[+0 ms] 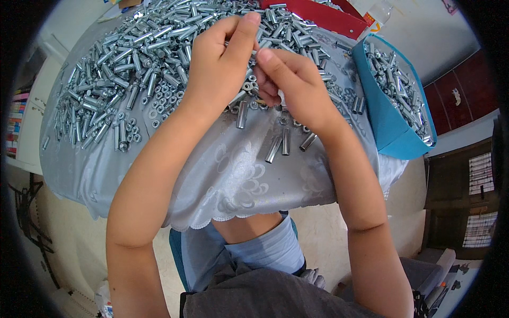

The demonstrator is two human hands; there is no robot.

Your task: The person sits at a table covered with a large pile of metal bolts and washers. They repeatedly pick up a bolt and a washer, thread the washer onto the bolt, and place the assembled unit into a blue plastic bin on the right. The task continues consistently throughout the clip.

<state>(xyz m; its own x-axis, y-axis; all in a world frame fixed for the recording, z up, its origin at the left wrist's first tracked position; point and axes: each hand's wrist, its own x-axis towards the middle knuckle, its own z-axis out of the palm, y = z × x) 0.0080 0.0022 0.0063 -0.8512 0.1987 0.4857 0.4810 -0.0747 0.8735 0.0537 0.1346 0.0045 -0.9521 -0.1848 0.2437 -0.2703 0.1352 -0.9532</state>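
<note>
Sleeves (114, 63) of bright metal heaped across the upper left of the frame, with small nuts (161, 103) scattered loose at the heap's lower edge on the silvery tablecloth (233, 180). Judged as mid-assembly: fitting small metal parts together between the two hands at upper centre. Left hand (217, 69) raised over the pile, thumb and forefinger pressed together, pinching a small part that cannot be made out. Right hand (294, 87) just beside, touching the left, fingertips curled in and closed on a short metal piece, mostly hidden. Below the hands, a few single sleeves (283, 142) lying apart on the cloth. At right, a blue box (392, 132) holding more metal parts. Next move likely calls for steady alignment of the two pieces, then setting down.
</note>
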